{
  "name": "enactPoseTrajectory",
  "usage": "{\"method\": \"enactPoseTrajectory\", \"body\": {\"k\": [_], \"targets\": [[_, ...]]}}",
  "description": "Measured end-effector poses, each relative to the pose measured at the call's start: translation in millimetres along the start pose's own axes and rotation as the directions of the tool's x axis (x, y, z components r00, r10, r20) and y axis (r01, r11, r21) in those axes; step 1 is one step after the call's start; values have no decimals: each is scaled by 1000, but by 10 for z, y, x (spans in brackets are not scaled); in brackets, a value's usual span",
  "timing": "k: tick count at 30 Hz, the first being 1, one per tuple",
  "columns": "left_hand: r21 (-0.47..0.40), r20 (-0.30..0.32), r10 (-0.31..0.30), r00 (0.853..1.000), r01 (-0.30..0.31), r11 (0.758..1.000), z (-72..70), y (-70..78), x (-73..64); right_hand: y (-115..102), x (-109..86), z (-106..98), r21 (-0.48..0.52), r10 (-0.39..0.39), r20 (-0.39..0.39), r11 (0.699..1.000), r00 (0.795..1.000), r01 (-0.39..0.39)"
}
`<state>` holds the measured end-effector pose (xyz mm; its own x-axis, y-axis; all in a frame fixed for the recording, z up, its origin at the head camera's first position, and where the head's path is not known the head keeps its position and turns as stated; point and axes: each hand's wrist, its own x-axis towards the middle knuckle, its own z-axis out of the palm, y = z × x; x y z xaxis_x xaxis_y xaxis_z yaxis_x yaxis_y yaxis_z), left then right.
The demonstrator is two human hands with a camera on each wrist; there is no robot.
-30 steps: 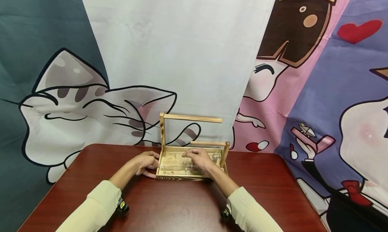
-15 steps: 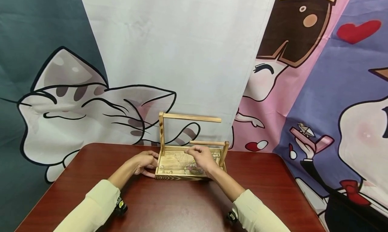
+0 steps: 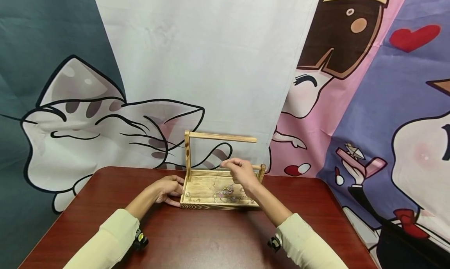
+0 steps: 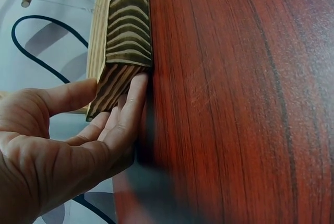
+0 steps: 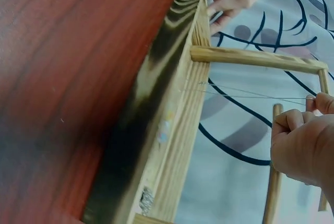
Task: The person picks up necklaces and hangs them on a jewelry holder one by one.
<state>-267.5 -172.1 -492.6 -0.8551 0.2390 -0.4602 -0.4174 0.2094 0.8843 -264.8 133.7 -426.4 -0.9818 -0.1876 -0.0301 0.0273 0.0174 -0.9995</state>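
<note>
A wooden jewelry stand point(image 3: 200, 183) with a shallow tray sits on the table. My left hand point(image 3: 170, 189) grips the tray's left end. In the left wrist view its thumb point(image 4: 78, 94) presses one side while fingers reach under the other. Above the tray, my right hand point(image 3: 242, 172) pinches a thin chain necklace point(image 5: 255, 97) between thumb and fingertips. The fine strands stretch down from the fingers toward the tray. A clump of colored beaded jewelry point(image 3: 224, 193) lies in the tray's middle, with small trinkets point(image 3: 187, 195) at the left.
A tall bar point(image 3: 225, 136) extends right from the stand's left post. The shorter lower bar point(image 3: 259, 167) on the right post is partly behind my right hand. The red-brown table point(image 3: 197, 237) ends close behind the stand, against a printed cloth point(image 3: 211, 66).
My right hand has risen out of the tray and moved slightly right, drawing the chain necklace up with it. The left hand keeps its place on the tray's end.
</note>
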Motion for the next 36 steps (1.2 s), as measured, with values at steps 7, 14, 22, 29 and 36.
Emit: {"method": "enactPoseTrajectory", "body": {"k": [7, 14, 22, 29, 36], "targets": [[-7, 11, 14, 1000, -14, 1000, -14, -13, -15, -168, 22, -76, 41, -32, 32, 999, 999, 31], [-16, 15, 9, 1000, -9, 1000, -20, -28, -10, -309, 40, -144, 87, -99, 17, 991, 995, 97], [-8, 11, 16, 1000, -16, 1000, -25, 1, -10, -505, 57, -249, 100, -146, -13, 984, 989, 146], [0, 4, 14, 1000, -14, 1000, -11, -10, -1, -670, 44, -327, 103, -171, -37, 979, 985, 174], [-1, 3, 12, 1000, -12, 1000, -12, -13, 3, -806, 32, -385, 114, -220, -46, 968, 974, 224]]}}
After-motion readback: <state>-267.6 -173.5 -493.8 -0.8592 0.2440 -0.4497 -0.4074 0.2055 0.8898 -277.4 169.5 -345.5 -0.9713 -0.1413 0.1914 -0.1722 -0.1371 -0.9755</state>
